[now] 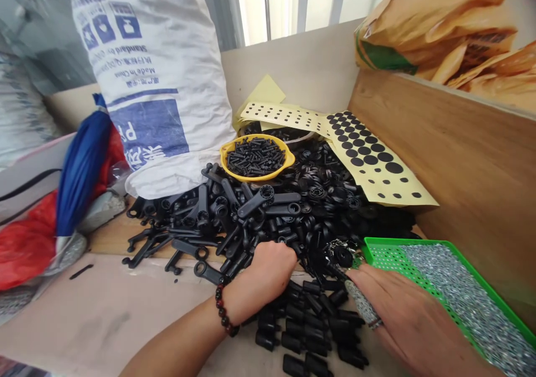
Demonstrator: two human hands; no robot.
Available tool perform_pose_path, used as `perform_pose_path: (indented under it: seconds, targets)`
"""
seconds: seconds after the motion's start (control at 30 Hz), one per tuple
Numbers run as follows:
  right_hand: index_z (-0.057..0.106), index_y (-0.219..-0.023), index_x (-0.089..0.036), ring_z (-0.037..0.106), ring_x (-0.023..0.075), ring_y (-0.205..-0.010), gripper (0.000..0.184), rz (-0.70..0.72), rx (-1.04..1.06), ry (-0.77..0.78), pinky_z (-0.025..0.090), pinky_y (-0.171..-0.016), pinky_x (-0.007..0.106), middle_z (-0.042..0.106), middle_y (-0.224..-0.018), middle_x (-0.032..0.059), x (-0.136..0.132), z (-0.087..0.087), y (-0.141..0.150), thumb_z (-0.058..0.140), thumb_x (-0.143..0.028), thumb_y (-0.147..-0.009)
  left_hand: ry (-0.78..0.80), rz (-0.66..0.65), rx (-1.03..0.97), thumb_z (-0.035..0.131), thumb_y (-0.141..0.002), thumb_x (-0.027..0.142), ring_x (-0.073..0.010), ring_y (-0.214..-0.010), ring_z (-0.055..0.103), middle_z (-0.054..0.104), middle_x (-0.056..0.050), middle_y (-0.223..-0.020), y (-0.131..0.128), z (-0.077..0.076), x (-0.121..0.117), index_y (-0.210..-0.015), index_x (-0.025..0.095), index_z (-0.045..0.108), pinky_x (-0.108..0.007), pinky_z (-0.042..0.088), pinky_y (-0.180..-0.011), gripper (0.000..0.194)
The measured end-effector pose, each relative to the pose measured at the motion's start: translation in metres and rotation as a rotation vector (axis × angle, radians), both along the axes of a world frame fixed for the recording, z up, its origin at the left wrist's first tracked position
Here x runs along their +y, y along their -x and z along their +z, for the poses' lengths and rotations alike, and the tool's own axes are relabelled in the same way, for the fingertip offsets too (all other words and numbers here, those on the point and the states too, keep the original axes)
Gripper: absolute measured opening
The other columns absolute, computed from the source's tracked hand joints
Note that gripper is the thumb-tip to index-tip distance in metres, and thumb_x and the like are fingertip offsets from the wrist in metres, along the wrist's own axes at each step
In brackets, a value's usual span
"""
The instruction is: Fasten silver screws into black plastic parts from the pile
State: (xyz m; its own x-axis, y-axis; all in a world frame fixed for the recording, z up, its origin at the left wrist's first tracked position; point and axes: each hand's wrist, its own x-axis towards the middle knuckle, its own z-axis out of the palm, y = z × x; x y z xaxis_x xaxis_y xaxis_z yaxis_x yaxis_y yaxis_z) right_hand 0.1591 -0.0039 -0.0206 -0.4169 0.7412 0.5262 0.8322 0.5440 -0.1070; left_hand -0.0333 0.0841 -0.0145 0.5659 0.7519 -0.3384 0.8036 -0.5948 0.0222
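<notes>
My left hand (270,271), with a beaded bracelet (224,310) at the wrist, is closed over the front of a pile of black plastic crank handles (255,201). Its fingertips are turned away, so what they hold is hidden. My right hand (408,307) lies beside the green tray, fingers pressed together near a small tangle of black and shiny metal bits (341,254). A grey speckled piece (362,304) shows along its thumb side; I cannot tell whether it is gripped or wrapped on. Between and below the hands are several short black plastic sleeves (305,329) in loose rows.
A yellow basket (291,159) of black screws (255,156) stands behind the pile. The green tray (383,246) holds small metal pieces (464,287). Yellow sheets with black dots (377,184) lean by the wooden side board (452,142). A white sack (167,64) and blue umbrella (81,165) stand left.
</notes>
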Motion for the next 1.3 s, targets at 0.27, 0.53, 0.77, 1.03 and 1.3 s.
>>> perform_pose_path:
  seconds: [0.27, 0.53, 0.77, 1.03, 1.3]
  targets:
    - [0.054, -0.087, -0.021, 0.061, 0.0198, -0.060, 0.039, -0.013, 0.014, 0.034, 0.043, -0.053, 0.029, 0.067, -0.075, 0.0059, -0.002, -0.001, -0.001, 0.036, -0.004, -0.057, 0.014, -0.027, -0.055, 0.051, -0.078, 0.004, -0.0279, -0.078, 0.067, 0.068, -0.016, -0.080, -0.007, -0.001, -0.008, -0.092, 0.008, 0.061, -0.036, 0.051, -0.067, 0.018]
    - [0.054, -0.086, -0.021, 0.060, 0.0202, -0.069, 0.036, -0.010, 0.137, 0.159, 0.044, -0.062, 0.030, 0.065, -0.079, 0.0057, -0.008, -0.011, -0.002, 0.035, -0.003, -0.062, 0.137, 0.162, -0.438, 0.045, -0.084, 0.015, -0.0160, -0.073, 0.064, 0.068, -0.005, -0.081, 0.004, 0.011, 0.002, -0.102, 0.015, 0.062, -0.026, 0.050, -0.068, 0.025]
    - [0.052, -0.082, -0.023, 0.059, 0.0193, -0.066, 0.030, 0.042, 0.198, 0.228, 0.045, -0.061, 0.028, 0.060, -0.071, 0.0037, -0.010, -0.001, 0.005, 0.036, -0.004, -0.066, 0.950, 0.752, -1.425, 0.068, -0.069, 0.036, -0.0082, -0.047, 0.056, 0.062, -0.001, -0.055, 0.001, 0.010, -0.018, -0.087, 0.010, 0.066, -0.017, 0.045, -0.050, 0.032]
    - [0.048, -0.074, -0.022, 0.055, 0.0181, -0.060, 0.025, 0.063, 0.179, 0.195, 0.040, -0.056, 0.027, 0.059, -0.068, 0.0027, -0.011, 0.003, 0.007, 0.033, -0.002, -0.070, 1.008, 0.657, -1.416, 0.073, -0.067, 0.034, -0.0078, -0.052, 0.057, 0.064, -0.001, -0.059, -0.004, 0.006, -0.038, -0.088, 0.010, 0.067, -0.017, 0.046, -0.054, 0.033]
    - [0.049, -0.080, -0.022, 0.054, 0.0192, -0.063, 0.022, 0.041, 0.236, 0.278, 0.040, -0.059, 0.030, 0.058, -0.072, 0.0031, -0.016, -0.008, 0.003, 0.031, -0.010, -0.084, 0.970, 0.533, -1.318, 0.064, -0.073, 0.032, -0.0075, -0.053, 0.054, 0.061, 0.000, -0.066, -0.006, 0.008, -0.046, -0.090, 0.012, 0.066, -0.018, 0.043, -0.054, 0.027]
